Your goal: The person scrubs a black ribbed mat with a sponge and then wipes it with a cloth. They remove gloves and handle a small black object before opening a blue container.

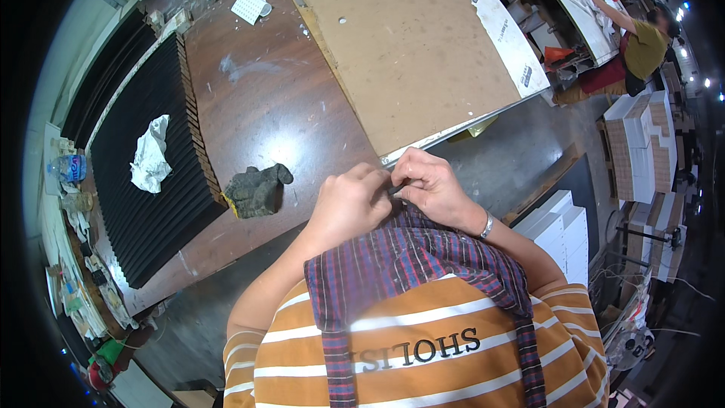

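Observation:
My left hand (349, 198) and my right hand (432, 187) meet in front of my body, at the top of a plaid apron (415, 253). Both are closed, thumbs and fingertips pinched together. Between the fingertips shows a small dark piece (394, 190), too small and too covered to name. A bracelet sits on my right wrist. On the brown table to the left of my hands lies a dark grey work glove (258, 190), crumpled, with a bit of yellow at its edge.
A large brown board (408, 45) lies on the table's far part. Stacked black ribbed strips (143, 204) carry a crumpled white paper (152, 155) on the left. White perforated sheets (250, 7) rest at the back. White boxes (557, 230) stand low right; another person (642, 49) works far right.

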The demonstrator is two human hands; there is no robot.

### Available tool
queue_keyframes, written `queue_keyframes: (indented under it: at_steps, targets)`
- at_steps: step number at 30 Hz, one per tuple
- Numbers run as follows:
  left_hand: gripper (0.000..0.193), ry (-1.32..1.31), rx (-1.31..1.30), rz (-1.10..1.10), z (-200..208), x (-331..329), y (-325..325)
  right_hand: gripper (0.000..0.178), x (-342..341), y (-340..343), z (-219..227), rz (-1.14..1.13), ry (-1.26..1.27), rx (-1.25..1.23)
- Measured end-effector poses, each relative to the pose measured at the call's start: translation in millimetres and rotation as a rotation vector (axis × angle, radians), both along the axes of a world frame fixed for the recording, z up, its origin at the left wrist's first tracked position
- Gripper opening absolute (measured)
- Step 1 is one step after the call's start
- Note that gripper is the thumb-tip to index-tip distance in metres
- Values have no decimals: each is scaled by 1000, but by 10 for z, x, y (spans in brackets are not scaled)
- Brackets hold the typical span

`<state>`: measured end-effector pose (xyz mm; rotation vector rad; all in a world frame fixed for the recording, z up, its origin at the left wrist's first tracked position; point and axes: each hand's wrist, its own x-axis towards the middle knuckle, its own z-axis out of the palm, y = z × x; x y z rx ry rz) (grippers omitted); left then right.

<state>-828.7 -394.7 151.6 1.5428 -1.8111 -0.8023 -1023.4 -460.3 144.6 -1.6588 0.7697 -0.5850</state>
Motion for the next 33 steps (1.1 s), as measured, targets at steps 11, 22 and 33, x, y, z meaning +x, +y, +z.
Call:
queue_keyframes:
  at_steps: [11,22,33]
  targets:
    - [22,161,194,-47,64,44,-68,19,-25,25,41,54,81,169]
    - [22,179,294,110,-125,17,102,21,-67,174,-50,10,146,223]
    - [11,236,231,-120,-364,134,-110,24,-20,342,-79,-150,226,222]
